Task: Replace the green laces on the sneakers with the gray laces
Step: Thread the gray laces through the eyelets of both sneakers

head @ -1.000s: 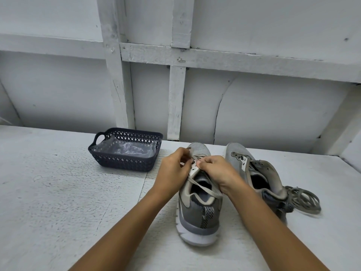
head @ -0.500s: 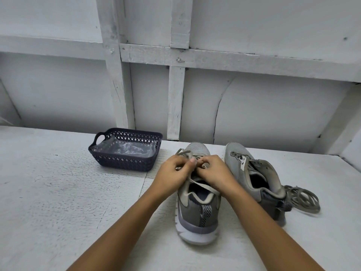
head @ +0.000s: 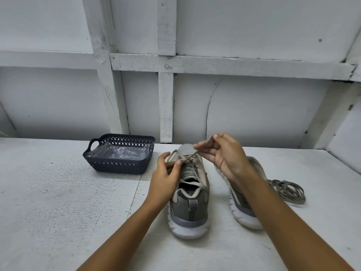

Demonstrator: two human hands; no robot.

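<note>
Two grey sneakers with white soles stand on the white table, heels toward me. The left sneaker [head: 189, 206] has a pale lace [head: 190, 181] partly threaded through its eyelets. My left hand [head: 166, 179] pinches the lace at the shoe's left eyelet row. My right hand [head: 222, 153] is raised above the toe and pinches a lace end, which runs taut down to the eyelets. The right sneaker [head: 242, 208] is largely hidden behind my right forearm. A loose coil of darker lace [head: 288, 190] lies on the table to its right.
A dark blue perforated basket [head: 119, 163] lined with clear plastic sits at the back left of the table. A white panelled wall with wooden battens rises just behind the shoes.
My right hand has lifted up and away from the shoe, drawing a lace end out taut. My left hand has stayed at the eyelets. The view has shifted slightly.
</note>
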